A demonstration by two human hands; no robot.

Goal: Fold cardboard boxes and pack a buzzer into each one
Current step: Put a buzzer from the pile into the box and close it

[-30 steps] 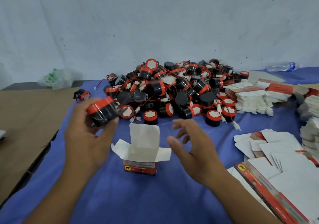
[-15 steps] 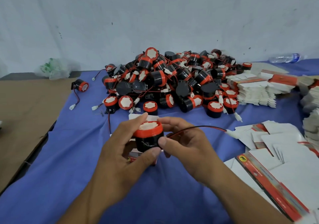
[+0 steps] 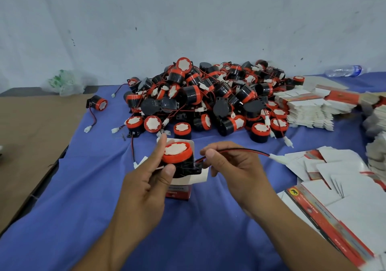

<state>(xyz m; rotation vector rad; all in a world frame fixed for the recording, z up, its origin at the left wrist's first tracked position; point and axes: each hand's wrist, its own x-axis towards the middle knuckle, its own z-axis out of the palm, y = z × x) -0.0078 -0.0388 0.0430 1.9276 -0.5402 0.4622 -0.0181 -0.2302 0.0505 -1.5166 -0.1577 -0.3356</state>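
Note:
My left hand [image 3: 146,178] grips a black buzzer with a red cap [image 3: 177,158] between thumb and forefinger, just above an open red and white cardboard box [image 3: 180,191] that stands on the blue cloth [image 3: 83,187]. My right hand [image 3: 231,166] pinches the buzzer's red and black wire [image 3: 240,150], which runs right to a white plug [image 3: 277,158]. The box is largely hidden behind the buzzer and my left hand.
A large heap of buzzers [image 3: 208,97] lies behind the box. Flat box blanks are stacked at the back right [image 3: 307,110] and spread at the right [image 3: 344,187]. A lone buzzer [image 3: 98,102] sits at the left, a water bottle [image 3: 344,71] by the wall, brown cardboard [image 3: 27,135] left.
My left hand carried the buzzer from the left to above the open box. My right hand took hold of its wire and drew it out to the right.

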